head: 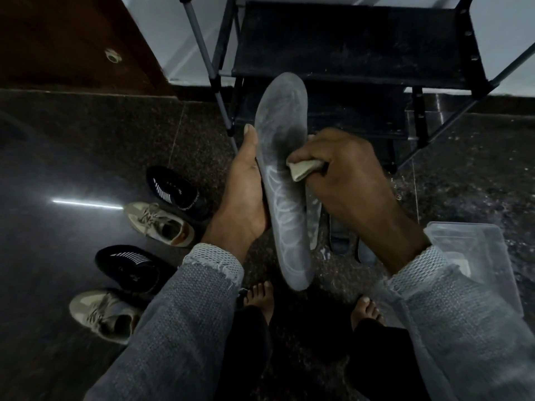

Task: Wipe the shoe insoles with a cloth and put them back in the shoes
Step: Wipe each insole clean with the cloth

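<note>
A long grey insole (282, 123) with pale looping lines stands nearly upright in front of me. My left hand (246, 192) holds it from the left edge, thumb up along its side. My right hand (344, 172) grips a small folded beige cloth (304, 168) and presses it against the insole's middle. More insoles (338, 241) lie on the floor behind it, partly hidden. Two black knit shoes (173, 189) (130, 266) and two beige lace-up shoes (159, 222) (101, 314) stand on the floor at my left.
A black metal shoe rack (347, 47) stands straight ahead against the wall. A clear plastic box (474, 247) sits on the dark stone floor at my right. My bare feet (260, 296) are below the insole. A brown wooden door (72, 39) is at the far left.
</note>
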A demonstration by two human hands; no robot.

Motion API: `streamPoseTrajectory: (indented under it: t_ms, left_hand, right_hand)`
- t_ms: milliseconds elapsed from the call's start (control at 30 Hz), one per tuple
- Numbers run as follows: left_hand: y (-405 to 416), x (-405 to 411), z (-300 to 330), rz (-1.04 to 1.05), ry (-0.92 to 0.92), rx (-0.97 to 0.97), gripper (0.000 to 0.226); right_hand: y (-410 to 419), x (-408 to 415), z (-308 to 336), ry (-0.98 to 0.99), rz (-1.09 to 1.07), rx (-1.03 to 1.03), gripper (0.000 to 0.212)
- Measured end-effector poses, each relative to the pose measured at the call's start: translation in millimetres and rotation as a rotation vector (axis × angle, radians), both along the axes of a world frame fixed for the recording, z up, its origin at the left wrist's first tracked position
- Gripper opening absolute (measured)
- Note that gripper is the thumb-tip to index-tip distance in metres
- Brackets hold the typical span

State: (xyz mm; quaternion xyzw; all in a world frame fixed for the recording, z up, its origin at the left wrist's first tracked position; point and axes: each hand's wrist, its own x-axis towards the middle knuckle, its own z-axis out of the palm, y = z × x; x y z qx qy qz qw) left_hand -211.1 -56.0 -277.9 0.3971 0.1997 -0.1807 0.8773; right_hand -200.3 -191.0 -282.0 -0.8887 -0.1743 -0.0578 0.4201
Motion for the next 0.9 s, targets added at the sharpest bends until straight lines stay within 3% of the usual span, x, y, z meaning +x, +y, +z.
streamPoseTrajectory:
  t_ms: [133, 367, 567, 767, 900]
  left_hand:
    - [4, 3, -1, 0.023, 0.009, -0.046, 0.065]
    - [1, 1, -4, -0.018, -0.019, -0.052, 0.074]
    - [10, 5, -6, 0.009, 0.044, -0.099, 0.073]
    - [3, 3, -1, -0.017, 0.04, -0.078, 0.079]
    - [9, 4, -1, 0.018, 0.068, -0.119, 0.072]
  right_hand:
    - [6, -5, 2, 0.025, 0.109, -0.007, 0.017]
    - [0, -2, 1, 0.009, -0.111, 0.015, 0.021]
    - [20, -16, 6, 0.066, 0.034, 0.024, 0.016]
    - [9, -9, 5, 0.057, -0.144, 0.01, 0.019]
    - [18, -16, 9, 0.131, 0.031, 0.075, 0.02]
